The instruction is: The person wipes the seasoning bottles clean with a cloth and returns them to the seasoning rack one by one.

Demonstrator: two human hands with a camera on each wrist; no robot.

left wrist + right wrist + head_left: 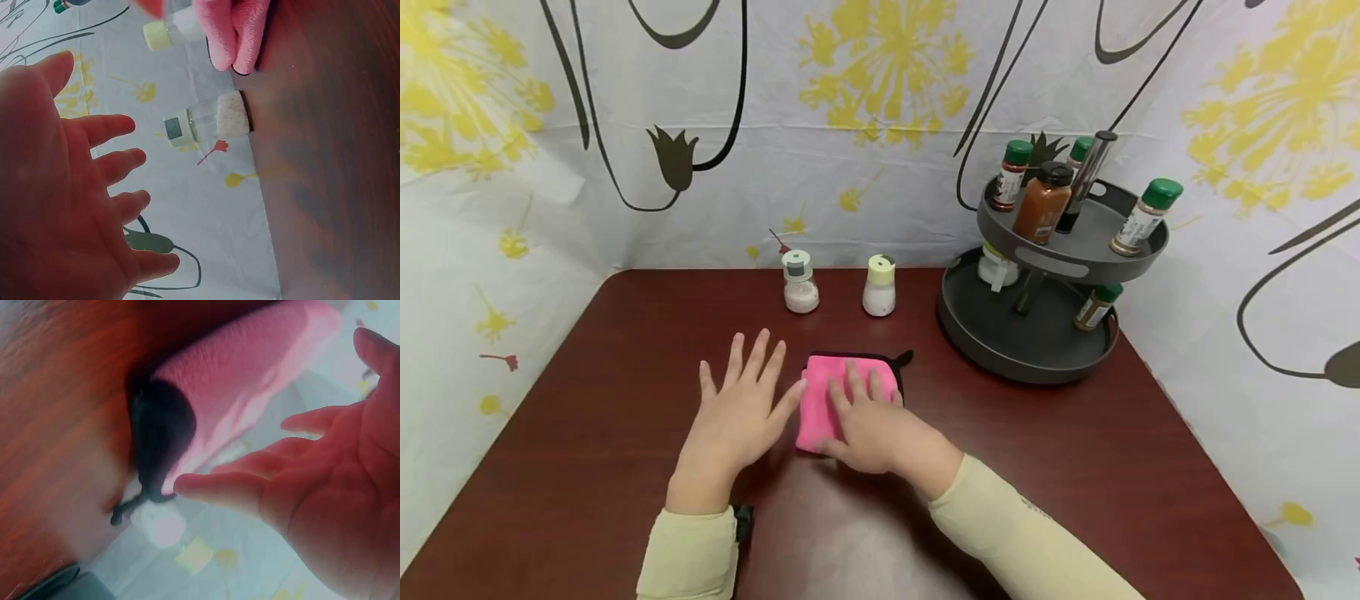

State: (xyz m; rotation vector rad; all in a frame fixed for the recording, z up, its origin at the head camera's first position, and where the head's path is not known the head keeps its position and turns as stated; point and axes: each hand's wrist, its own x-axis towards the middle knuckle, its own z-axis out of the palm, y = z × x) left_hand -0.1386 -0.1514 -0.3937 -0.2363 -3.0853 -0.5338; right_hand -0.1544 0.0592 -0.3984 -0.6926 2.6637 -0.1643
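A folded pink cloth with black edging and a black loop lies mid-table. My right hand is over it in the head view, fingers straight and spread. From the right wrist, the palm faces the cloth, one fingertip right at its edge beside the black corner. To the left of the cloth, my left hand holds nothing, its fingers fanned out and its thumb tip close to the cloth's left edge. The left wrist view shows this hand's palm and the cloth's folded pink layers.
Behind the cloth stand a white-capped shaker and a yellow-capped shaker. A dark two-tier round rack at the back right bears several spice bottles, among them an orange-brown one. Patterned white fabric hangs behind the table.
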